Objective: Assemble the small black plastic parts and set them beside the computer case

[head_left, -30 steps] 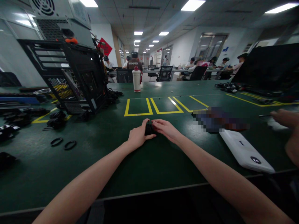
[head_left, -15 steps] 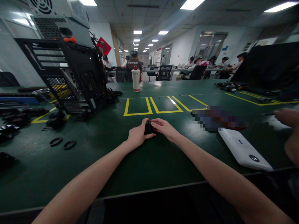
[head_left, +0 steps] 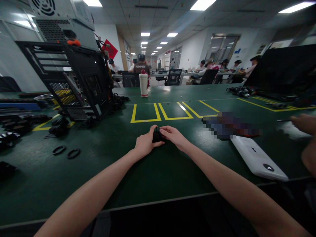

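A small black object (head_left: 157, 135) is at the centre of the green table (head_left: 138, 177), between my two hands. My left hand (head_left: 146, 141) grips it, thumb along its near side and fingers over its top. My right hand (head_left: 173, 135) has its fingertips pressed together at the object's right side, and the exact contact is too small to make out. Just beyond my hands lie yellow tape outlines (head_left: 145, 120). Two black rings (head_left: 73, 153) rest on the table to the left.
An open computer case (head_left: 81, 82) stands at the left beside black parts (head_left: 59, 126). Beyond the tape is a white cup (head_left: 144, 85). A white device (head_left: 259, 158) lies at right, near another person's hand (head_left: 303, 123). A black screen (head_left: 281, 72) stands behind.
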### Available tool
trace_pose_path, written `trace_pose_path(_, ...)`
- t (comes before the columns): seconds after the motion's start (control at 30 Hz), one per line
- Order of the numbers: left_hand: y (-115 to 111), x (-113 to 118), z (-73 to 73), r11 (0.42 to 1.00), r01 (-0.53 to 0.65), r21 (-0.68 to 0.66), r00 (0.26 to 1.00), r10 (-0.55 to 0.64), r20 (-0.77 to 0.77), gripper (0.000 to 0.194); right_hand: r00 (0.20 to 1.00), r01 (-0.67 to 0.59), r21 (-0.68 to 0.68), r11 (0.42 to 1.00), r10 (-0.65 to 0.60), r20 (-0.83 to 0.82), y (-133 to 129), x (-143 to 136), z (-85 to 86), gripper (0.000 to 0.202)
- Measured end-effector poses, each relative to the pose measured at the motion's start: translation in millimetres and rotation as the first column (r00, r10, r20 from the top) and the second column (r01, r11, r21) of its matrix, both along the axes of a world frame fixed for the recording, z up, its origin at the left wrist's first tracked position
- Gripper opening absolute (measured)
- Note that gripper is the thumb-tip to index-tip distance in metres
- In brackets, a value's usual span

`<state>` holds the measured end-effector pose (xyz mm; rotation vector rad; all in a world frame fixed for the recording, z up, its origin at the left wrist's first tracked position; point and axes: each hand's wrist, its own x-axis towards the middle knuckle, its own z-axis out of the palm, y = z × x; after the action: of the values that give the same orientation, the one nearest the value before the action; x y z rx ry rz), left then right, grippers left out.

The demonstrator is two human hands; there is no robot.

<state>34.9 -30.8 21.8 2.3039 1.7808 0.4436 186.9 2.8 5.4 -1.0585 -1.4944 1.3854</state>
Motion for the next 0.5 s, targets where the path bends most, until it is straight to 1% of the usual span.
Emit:
trace_pose_path(0.07, -0.2, 0.3, 0.4, 1.000, 0.000, -0.005, 1.000, 0.000, -0.002, 0.071, 0.999, -0.015, 0.006, 1.000, 0.015, 0.035, 0.3, -0.4, -1.1, 0.027)
trace_pose_path(0.13, 0.3, 0.1, -0.3, 1.000, 0.000, -0.004, 1.000, 0.000, -0.008, 0.070, 0.998, -0.068, 0.042, 0.997, 0.068, 0.012, -1.3, 0.9, 1.3, 0.025)
trace_pose_path(0.23, 1.7, -0.8, -2.6, 1.000, 0.002, 0.013, 1.000, -0.002, -0.018, 0.071, 0.987, -0.142, 0.087, 0.986, 0.148, -0.057, -4.0, 3.6, 6.9, 0.033)
trace_pose_path(0.27, 2.1, -1.1, -3.4, 1.000, 0.002, 0.020, 1.000, -0.002, -0.019, 0.072, 0.987, -0.142, 0.080, 0.987, 0.148, -0.070, -4.2, 4.0, 7.7, 0.035)
trace_pose_path(0.33, 2.7, -1.5, -4.4, 1.000, 0.004, 0.029, 1.000, -0.004, -0.018, 0.071, 0.992, -0.091, 0.040, 0.995, 0.094, -0.083, -2.9, 3.4, 6.7, 0.038)
trace_pose_path(0.43, 3.0, -1.8, -4.6, 0.999, 0.010, 0.035, 1.000, -0.009, -0.015, 0.071, 0.998, -0.009, -0.012, 1.000, 0.008, -0.059, 1.1, 0.6, 0.9, 0.034)
trace_pose_path(0.5, 2.9, -1.8, -4.2, 0.999, 0.015, 0.030, 1.000, -0.015, -0.009, 0.070, 1.000, -0.020, -0.024, 0.999, 0.020, -0.023, 2.3, -0.3, -1.5, 0.030)
